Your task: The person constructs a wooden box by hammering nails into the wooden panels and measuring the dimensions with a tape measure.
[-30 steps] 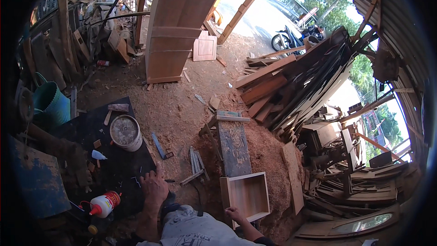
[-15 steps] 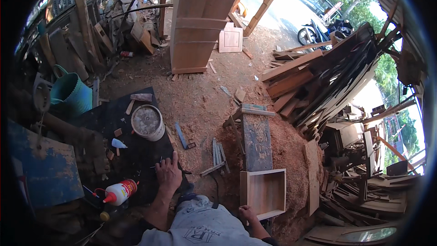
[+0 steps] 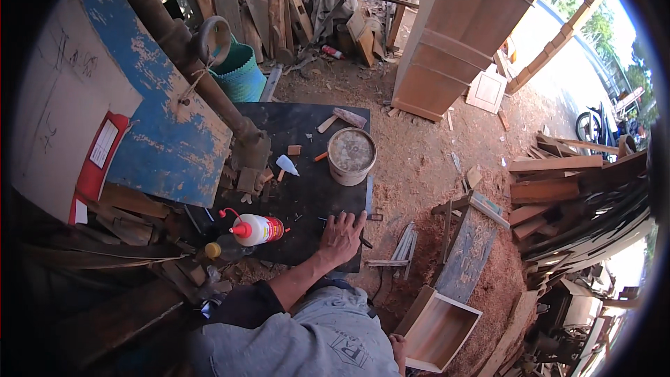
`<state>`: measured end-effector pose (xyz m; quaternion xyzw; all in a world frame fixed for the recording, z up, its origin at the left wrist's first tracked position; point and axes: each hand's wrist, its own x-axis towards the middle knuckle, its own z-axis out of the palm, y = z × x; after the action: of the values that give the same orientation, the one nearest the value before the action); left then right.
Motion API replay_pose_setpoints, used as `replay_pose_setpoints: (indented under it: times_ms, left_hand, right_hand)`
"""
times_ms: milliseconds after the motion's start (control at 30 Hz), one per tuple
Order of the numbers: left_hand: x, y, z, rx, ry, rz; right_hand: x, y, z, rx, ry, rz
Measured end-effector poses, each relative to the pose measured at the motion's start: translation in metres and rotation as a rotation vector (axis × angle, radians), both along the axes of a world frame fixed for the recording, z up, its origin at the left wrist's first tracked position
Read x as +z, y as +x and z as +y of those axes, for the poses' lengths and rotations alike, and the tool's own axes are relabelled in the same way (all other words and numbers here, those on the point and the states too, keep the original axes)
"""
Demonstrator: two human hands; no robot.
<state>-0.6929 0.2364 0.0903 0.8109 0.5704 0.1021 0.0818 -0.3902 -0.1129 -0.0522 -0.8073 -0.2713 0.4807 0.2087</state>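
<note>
My left hand (image 3: 340, 239) rests on the right edge of a black work surface (image 3: 303, 192), its fingers stretched out and apart over some thin small items that I cannot make out. My right hand (image 3: 398, 350), partly hidden by my shirt, grips the near side of an open wooden drawer box (image 3: 417, 307). That box lies at the near end of a narrow bench (image 3: 464, 262). Left of my left hand lies a white glue bottle (image 3: 264, 230) with a red cap. A round pale tub (image 3: 351, 156) stands farther back on the black surface.
A hammer (image 3: 343, 119) and a small white tube (image 3: 287, 165) lie on the black surface. A blue peeling panel (image 3: 157, 98) is at the left. Thin strips (image 3: 405, 243) lie on the shavings-covered floor. A tall wooden cabinet (image 3: 460, 42) stands beyond, with stacked boards (image 3: 548, 188) at right.
The view has swung to the left, so everything sits farther right in it. My left hand is still at the black surface's edge, with its fingers more spread. My right hand keeps hold of the drawer box.
</note>
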Motion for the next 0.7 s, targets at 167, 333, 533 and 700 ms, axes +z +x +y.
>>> replay_pose_setpoints:
  times_ms: [167,333,533,700]
  left_hand:
    - [0.003,0.003,-0.001,0.007,0.043,0.104]
    - [0.023,0.034,-0.013,-0.046,0.240,0.065]
    - [0.033,0.086,-0.065,-0.231,0.131,-0.212]
    - [0.034,0.118,-0.080,-0.499,-0.479,-0.027]
  right_hand:
    - [-0.002,0.013,-0.006,-0.074,0.038,0.079]
    - [-0.031,0.041,-0.039,-0.288,-0.088,0.188]
    - [-0.020,0.049,-0.052,-0.132,0.003,0.133]
    - [-0.049,0.074,-0.006,-0.181,-0.051,0.316]
